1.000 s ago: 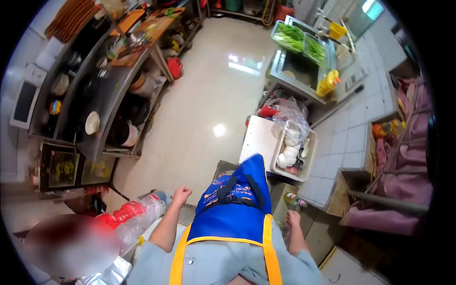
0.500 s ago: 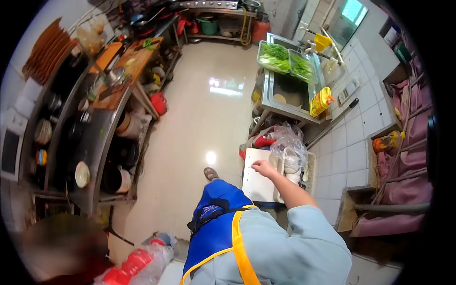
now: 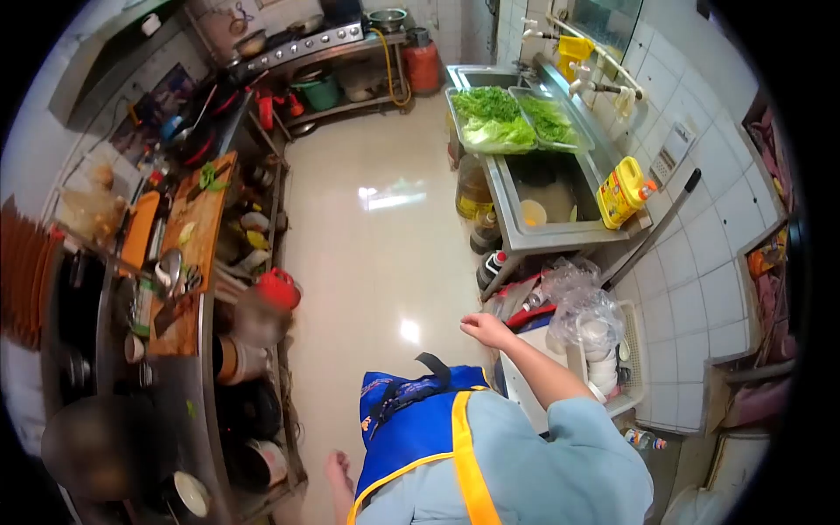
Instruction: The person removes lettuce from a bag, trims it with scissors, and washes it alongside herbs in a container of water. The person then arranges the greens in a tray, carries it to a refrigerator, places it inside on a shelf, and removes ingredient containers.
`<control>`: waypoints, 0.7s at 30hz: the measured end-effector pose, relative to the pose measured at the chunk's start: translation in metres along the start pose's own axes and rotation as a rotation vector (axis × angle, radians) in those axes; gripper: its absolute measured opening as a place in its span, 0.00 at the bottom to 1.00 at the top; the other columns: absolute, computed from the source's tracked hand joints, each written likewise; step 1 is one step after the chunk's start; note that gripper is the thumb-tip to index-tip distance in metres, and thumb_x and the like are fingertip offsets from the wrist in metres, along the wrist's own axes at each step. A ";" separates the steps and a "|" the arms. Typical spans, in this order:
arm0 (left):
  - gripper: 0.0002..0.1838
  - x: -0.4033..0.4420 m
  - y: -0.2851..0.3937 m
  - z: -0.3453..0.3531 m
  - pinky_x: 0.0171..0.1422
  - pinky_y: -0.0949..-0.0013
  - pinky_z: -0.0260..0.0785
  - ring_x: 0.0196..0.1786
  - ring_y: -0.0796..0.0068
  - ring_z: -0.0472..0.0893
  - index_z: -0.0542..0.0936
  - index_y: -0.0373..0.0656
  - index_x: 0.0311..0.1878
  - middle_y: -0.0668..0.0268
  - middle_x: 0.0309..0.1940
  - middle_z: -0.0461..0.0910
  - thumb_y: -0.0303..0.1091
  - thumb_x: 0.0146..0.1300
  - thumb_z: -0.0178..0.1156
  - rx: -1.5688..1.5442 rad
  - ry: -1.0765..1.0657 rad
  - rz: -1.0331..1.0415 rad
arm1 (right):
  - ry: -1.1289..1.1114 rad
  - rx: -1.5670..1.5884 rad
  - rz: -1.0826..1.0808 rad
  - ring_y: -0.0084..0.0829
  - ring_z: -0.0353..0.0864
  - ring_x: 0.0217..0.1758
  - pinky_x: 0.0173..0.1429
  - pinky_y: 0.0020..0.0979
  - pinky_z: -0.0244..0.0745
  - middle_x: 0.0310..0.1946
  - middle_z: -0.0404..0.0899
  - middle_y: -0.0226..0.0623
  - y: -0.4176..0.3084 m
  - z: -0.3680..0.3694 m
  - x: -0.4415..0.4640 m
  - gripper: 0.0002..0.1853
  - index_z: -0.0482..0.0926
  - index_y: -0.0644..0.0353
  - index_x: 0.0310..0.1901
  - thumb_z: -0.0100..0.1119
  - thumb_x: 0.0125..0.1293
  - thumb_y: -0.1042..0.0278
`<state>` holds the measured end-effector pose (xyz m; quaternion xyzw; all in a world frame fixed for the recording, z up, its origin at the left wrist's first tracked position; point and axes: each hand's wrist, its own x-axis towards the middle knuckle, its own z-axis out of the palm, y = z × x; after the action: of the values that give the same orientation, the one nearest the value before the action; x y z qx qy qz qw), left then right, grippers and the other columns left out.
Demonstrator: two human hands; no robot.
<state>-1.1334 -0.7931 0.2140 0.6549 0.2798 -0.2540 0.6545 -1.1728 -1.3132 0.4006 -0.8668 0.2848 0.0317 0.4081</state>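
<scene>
My right hand [image 3: 486,331] is held out in front of me over the floor, near the white board-like surface [image 3: 528,385] below the sink. Its fingers are loosely bent and a little apart, with nothing in them. Low beside my blue apron [image 3: 411,411] hangs my left hand [image 3: 339,472]; it is partly cut off by the apron and blurred, so its fingers do not show clearly. Neither hand touches any kitchen item. Ahead on the right, two clear trays of leafy greens [image 3: 494,118] rest across the steel sink [image 3: 560,236].
A yellow bottle [image 3: 626,194] stands on the sink's edge. White bowls [image 3: 602,367] and plastic bags sit in a rack at right. Along the left runs a counter with a wooden cutting board [image 3: 201,236] and cleaver [image 3: 172,311]. A stove [image 3: 302,44] and red gas cylinder [image 3: 422,68] are at the back.
I have moved forward, so the sink, greens and stove are nearer. My right hand has gone from above the white surface to over the floor edge. My left hand has come into view.
</scene>
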 end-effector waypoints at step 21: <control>0.19 0.362 0.595 0.574 0.57 0.67 0.68 0.51 0.69 0.77 0.75 0.35 0.52 0.60 0.47 0.78 0.40 0.67 0.54 0.588 -1.038 0.241 | 1.076 0.791 0.326 0.21 0.78 0.39 0.39 0.22 0.74 0.37 0.79 0.31 -0.076 -0.144 0.380 0.15 0.77 0.64 0.49 0.57 0.65 0.64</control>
<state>-0.4398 -1.3462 0.3789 0.6259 -0.2340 -0.5310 0.5211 -0.8412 -1.5573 0.4394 -0.4941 0.5647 -0.4484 0.4856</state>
